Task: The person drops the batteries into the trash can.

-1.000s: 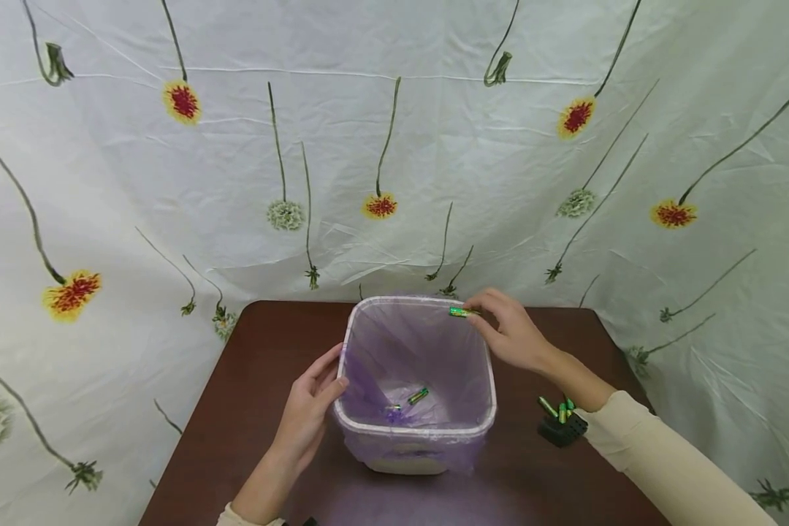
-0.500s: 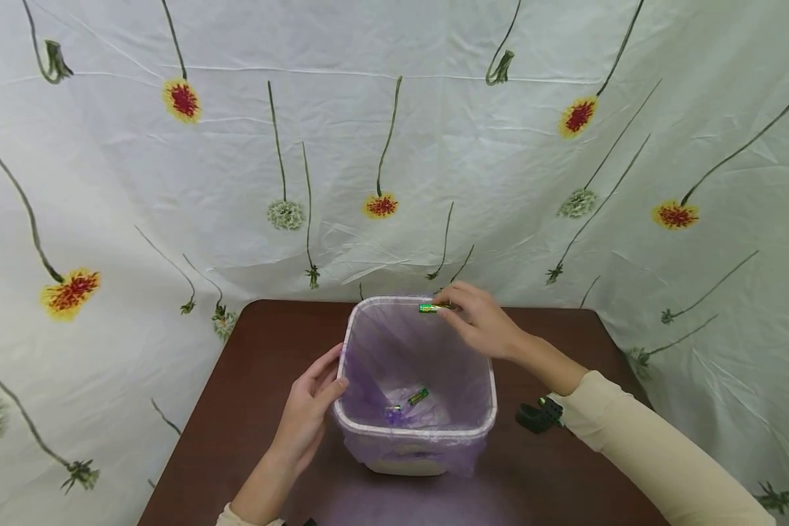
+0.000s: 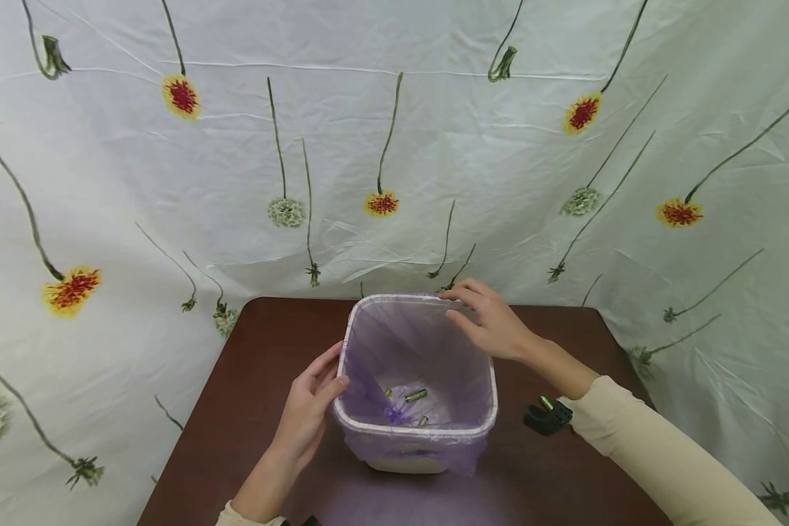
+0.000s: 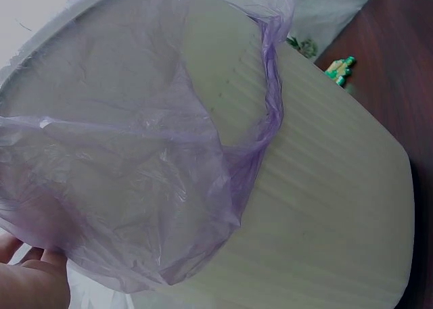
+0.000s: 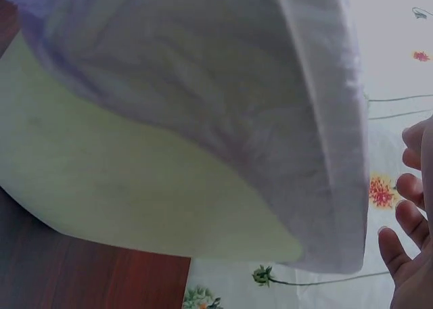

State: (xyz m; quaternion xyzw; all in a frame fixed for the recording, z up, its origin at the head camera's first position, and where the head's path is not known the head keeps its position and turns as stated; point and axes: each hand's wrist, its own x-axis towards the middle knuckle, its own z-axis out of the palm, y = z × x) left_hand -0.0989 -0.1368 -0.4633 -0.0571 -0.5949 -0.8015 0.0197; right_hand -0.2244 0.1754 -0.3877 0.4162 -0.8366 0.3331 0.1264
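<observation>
A pale trash bin (image 3: 404,465) stands on the table, lined with a purple plastic bag (image 3: 427,343) folded over its rim. My left hand (image 3: 309,405) grips the bin's left side, thumb on the rim and fingers outside. Over the back right rim hovers my right hand (image 3: 493,321), fingers apart and holding nothing. On the bin's bottom lie a green battery (image 3: 416,395), a second battery (image 3: 424,421) near the front and a third battery (image 3: 388,392) partly hidden by the bag. In the left wrist view, the bag's overhang (image 4: 135,187) drapes down the bin's outside.
Several more green batteries (image 4: 339,70) lie on the dark brown table (image 3: 269,329), right of the bin; my right forearm mostly covers them in the head view. A black mount (image 3: 548,418) sits at my right wrist. Behind the table hangs a flowered white cloth (image 3: 237,161).
My right hand moved left over the bin with a battery, then let go of it. An additional battery now shows at the bottom, and those inside have shifted. My left hand stayed put.
</observation>
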